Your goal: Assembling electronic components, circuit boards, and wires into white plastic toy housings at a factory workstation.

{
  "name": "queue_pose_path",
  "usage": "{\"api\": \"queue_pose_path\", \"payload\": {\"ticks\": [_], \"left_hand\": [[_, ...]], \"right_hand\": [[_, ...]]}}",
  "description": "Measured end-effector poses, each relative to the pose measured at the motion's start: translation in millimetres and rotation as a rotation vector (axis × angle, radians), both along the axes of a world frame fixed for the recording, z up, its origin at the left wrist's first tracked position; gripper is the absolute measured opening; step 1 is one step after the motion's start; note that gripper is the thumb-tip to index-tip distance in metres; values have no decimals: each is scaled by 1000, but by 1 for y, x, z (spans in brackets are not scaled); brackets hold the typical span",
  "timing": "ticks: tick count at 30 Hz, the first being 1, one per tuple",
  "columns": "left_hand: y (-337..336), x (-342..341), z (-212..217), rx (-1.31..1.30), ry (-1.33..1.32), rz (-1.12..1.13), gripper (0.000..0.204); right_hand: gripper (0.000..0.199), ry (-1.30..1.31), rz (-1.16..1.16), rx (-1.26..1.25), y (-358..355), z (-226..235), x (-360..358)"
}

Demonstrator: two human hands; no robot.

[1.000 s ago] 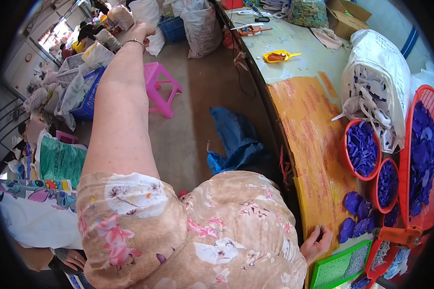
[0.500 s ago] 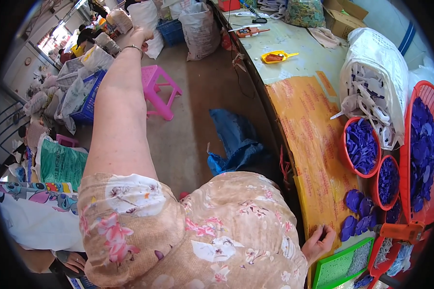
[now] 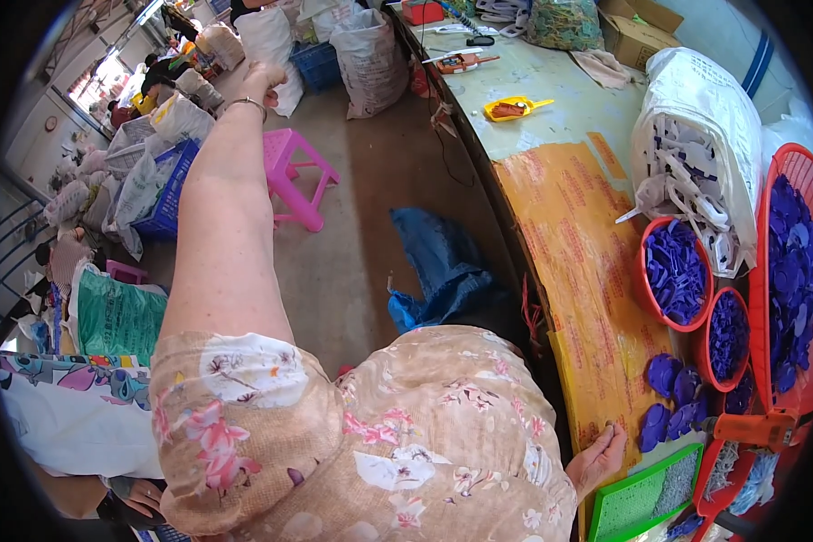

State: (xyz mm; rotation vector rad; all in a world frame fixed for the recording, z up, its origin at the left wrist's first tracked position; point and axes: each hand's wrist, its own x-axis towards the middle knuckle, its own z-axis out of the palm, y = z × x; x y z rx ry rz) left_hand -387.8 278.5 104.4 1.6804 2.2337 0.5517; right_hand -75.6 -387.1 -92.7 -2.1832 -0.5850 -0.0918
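Note:
My left arm stretches far forward, away from the table, with a bracelet at the wrist. My left hand (image 3: pixel 264 81) is raised with its fingers curled in, and nothing shows in it. On the orange tape-covered table mat (image 3: pixel 574 262) rests my right hand (image 3: pixel 598 459), its fingers bent and drawn together at the tips, with nothing visible between them. Just below it lies a green tray (image 3: pixel 605 519) with small grey pieces at one end. Several purple disc-like parts (image 3: pixel 664 375) lie beyond my fingertips, beside an orange power tool (image 3: pixel 754 431).
Red baskets (image 3: pixel 646 298) of purple parts line the table's right side, near a white sack (image 3: pixel 696 86) of white pieces. A yellow scoop (image 3: pixel 515 108) lies farther back. A pink stool (image 3: pixel 294 185) and blue sack (image 3: pixel 434 257) are on the floor. Another person's hand (image 3: pixel 140 497) shows lower left.
My right hand's fingers have drawn closer together and lie lower on the mat. My left hand has dropped slightly, its fingers still curled. The view has shifted a little.

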Motion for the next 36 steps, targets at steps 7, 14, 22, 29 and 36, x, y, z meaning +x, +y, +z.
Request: {"api": "queue_pose_path", "payload": {"ticks": [7, 14, 22, 29, 36], "left_hand": [[-6, 10, 0, 97, -2, 72, 40], [7, 0, 12, -12, -20, -10, 57], [30, 0, 25, 50, -23, -34, 64], [34, -12, 19, -10, -29, -14, 78], [38, -21, 11, 3, -3, -25, 89]], "right_hand": [[17, 10, 15, -10, 2, 7, -2], [17, -61, 36, -10, -2, 2, -1], [18, -61, 18, -29, -2, -1, -1], [19, -42, 39, -69, -2, 2, 2], [19, -34, 47, -66, -2, 3, 1]]}}
